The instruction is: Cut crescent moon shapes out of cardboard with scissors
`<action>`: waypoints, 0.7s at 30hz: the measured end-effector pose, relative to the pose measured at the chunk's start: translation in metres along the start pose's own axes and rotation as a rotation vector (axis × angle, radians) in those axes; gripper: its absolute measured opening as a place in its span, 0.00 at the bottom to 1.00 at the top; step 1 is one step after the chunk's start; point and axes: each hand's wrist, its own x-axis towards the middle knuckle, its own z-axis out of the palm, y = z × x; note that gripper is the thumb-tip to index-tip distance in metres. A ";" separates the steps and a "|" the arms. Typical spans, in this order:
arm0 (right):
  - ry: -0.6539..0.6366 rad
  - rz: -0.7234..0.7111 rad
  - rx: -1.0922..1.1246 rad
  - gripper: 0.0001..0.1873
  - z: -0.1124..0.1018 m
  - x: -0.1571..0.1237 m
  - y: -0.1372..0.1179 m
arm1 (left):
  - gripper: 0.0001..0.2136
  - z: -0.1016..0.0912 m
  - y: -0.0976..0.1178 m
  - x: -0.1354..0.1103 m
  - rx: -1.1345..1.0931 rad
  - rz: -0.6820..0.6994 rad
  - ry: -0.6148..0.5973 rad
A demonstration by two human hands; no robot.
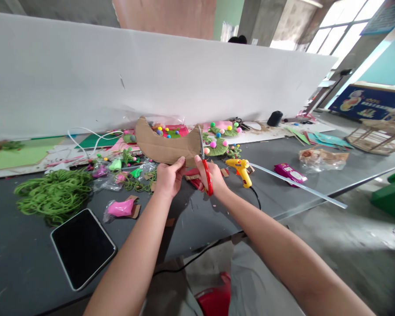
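A brown crescent-shaped piece of cardboard point(166, 147) is held up over the table. My left hand point(170, 176) pinches its lower edge between thumb and fingers. In my right hand point(213, 177) is a pair of scissors with red handles point(208, 177), the blades pointing up along the cardboard's right end. I cannot tell whether the blades are closed on the edge. Behind the cardboard, partly hidden by it, lie green yarn-wrapped shapes point(217, 148) with coloured pompoms. A yellow glue gun point(240, 170) with a long clear glue stick lies right of my right hand.
On the dark table point(197, 228) are a heap of green yarn point(54, 193), a tablet point(83, 249), pink clay in plastic point(121, 208), a purple packet point(289, 174) and a plastic bag point(323, 158). A white board point(184, 79) stands along the back. A black cable crosses the front edge.
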 end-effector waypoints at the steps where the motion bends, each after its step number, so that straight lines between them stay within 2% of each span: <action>1: -0.001 -0.008 0.018 0.36 0.000 0.001 -0.001 | 0.13 -0.001 0.000 0.000 0.009 -0.002 0.003; 4: 0.011 0.045 0.071 0.35 0.000 0.007 0.001 | 0.15 -0.001 0.000 0.000 0.032 -0.024 -0.021; 8: 0.046 0.078 0.036 0.35 -0.001 0.012 0.004 | 0.20 0.000 -0.002 -0.001 0.039 -0.027 -0.069; 13: 0.031 0.053 0.021 0.35 0.001 0.008 0.002 | 0.18 0.001 -0.001 -0.001 0.044 -0.029 -0.042; 17: 0.032 0.113 0.085 0.34 0.000 0.011 0.002 | 0.18 0.002 -0.001 -0.002 0.063 -0.047 -0.030; 21: 0.046 0.132 0.053 0.35 -0.007 0.014 0.002 | 0.17 0.002 -0.002 -0.002 0.067 -0.070 -0.036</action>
